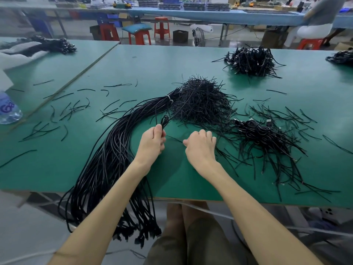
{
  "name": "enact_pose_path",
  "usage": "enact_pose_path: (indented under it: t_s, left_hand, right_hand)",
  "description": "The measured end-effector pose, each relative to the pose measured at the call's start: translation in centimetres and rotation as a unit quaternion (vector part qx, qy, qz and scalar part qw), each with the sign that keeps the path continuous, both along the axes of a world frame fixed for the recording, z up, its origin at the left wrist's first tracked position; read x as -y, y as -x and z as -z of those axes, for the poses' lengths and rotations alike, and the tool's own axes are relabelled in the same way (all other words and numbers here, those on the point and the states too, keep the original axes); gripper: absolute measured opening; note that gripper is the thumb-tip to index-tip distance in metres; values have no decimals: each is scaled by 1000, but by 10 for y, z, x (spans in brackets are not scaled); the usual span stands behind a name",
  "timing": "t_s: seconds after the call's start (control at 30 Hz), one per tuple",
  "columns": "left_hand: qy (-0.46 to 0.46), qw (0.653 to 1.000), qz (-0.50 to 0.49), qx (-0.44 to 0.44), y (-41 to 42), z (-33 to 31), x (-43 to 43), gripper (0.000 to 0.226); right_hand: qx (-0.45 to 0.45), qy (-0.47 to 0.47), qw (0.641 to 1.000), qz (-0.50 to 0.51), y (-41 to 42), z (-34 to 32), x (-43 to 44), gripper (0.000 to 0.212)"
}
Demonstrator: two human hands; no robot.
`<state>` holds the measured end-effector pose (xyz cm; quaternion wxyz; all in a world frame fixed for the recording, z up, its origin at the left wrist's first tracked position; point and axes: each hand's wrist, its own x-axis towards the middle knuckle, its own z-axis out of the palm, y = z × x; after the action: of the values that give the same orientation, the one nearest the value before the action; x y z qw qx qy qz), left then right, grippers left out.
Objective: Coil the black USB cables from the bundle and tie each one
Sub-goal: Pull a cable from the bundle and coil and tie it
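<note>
You face a green worktable [152, 64]; beyond its far edge — red stools [161, 27], a floor fan [198, 37], a long blue bench [210, 17].

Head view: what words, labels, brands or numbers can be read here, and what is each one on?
"C8", or close to it: large blue characters, blurred and partly cut off, on the water bottle label at the left edge.
Trays on the far bench: any text is too small and blurred to read.
Cable bundle: no readable markings.

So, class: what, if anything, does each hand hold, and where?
The left hand pinches a black cable just below its small loop. The right hand is curled; contents unclear.
</note>
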<state>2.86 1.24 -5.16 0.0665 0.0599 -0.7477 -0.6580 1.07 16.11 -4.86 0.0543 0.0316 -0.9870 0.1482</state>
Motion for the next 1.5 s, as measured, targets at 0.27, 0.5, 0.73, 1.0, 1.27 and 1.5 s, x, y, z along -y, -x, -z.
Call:
enact_pose_path:
  t_s: [0.27,0.5,0.73,1.0,1.27,1.5]
  left_hand:
    - [9,1000,3,-6,0,4,-1,37]
    - [9,1000,0,-9,1,4,0,36]
    - [9,1000,-3,-13,1,5,1,37]
    - [18,1000,6,-15,-1,4,-1,37]
    - [51,999,-4,-10,0,8,-1,38]
    - [62,998,-16,-12,-1,7,-3,38]
  right_hand:
    - [-23,44,999,10,-8,-3,-8,19]
    - [-46,169,984,-14,-12,-9,-13,19]
    - [-38,109,993,-29,-14,-1,-9,26]
    - [16,29,999,-19,-11,-2,-5,26]
    - [0,333,943,30,-18,-11,-14,19]
    - [-2,463,886,-13,-27,-20,-2,20]
